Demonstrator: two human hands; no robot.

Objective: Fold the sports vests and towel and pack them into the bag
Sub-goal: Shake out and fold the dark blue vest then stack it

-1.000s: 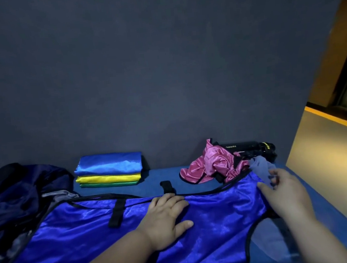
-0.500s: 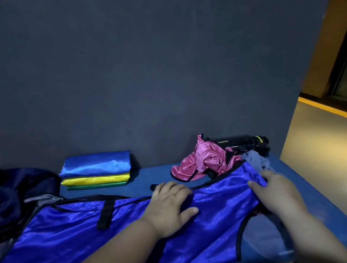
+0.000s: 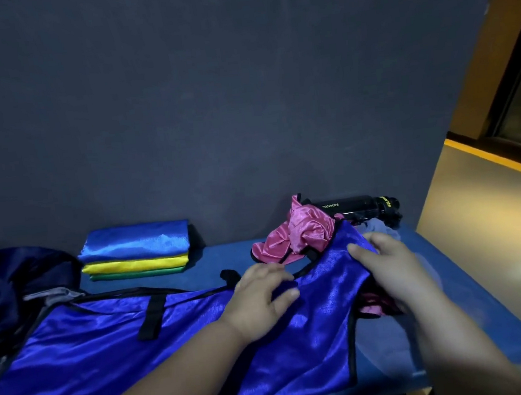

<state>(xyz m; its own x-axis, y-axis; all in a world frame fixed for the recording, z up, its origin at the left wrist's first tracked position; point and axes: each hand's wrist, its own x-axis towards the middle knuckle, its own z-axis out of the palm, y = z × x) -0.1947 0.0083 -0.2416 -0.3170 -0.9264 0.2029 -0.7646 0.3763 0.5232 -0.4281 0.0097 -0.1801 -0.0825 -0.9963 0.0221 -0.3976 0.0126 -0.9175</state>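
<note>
The blue vest (image 3: 108, 348) lies spread across the table (image 3: 477, 319), right end raised. The left hand (image 3: 260, 300) presses on its middle with fingers released; the right hand (image 3: 392, 267) pinches the raised end between thumb and fingers. The cloth looks light, limp and slippery: take hold at the black-bound hem, pinning the middle.

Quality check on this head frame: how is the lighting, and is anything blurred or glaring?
Head view: dim overall, the dark wall nearly featureless; glossy highlights streak the blue vest; the right hand looks motion-softened, the left hand crisper; warm light pools on the floor at right, with a bright glare patch.
</note>
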